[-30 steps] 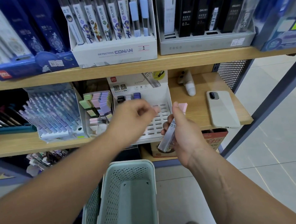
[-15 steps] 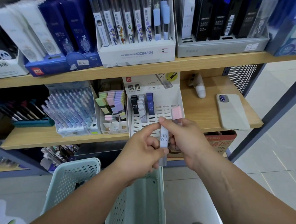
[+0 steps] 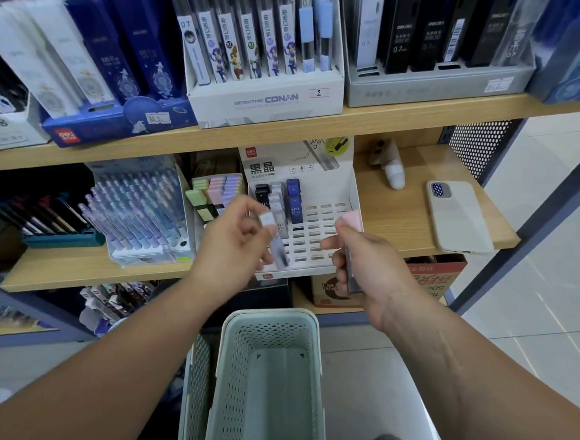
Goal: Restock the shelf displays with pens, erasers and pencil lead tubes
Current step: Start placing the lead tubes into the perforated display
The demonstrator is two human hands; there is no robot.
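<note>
My left hand (image 3: 235, 247) pinches a clear lead tube with a white cap (image 3: 276, 241) in front of the white slotted lead display (image 3: 320, 238) on the middle shelf. My right hand (image 3: 364, 266) grips a lead tube with a pink cap (image 3: 350, 222) just right of the display's front. At the display's back left stand a black tube (image 3: 262, 196), pale tubes and a blue tube (image 3: 294, 199). Most slots are bare.
A green perforated basket (image 3: 268, 376) sits below my hands. Pastel erasers (image 3: 218, 195) and a pen display (image 3: 144, 213) stand left of the lead display. A phone (image 3: 456, 215) and a small white item (image 3: 393, 171) lie on the shelf's right. Upper shelf holds boxed lead packs (image 3: 263, 53).
My left hand has taken the white-capped tube out of my right hand and lifted it toward the display. My right hand keeps the pink-capped tube and has drifted right.
</note>
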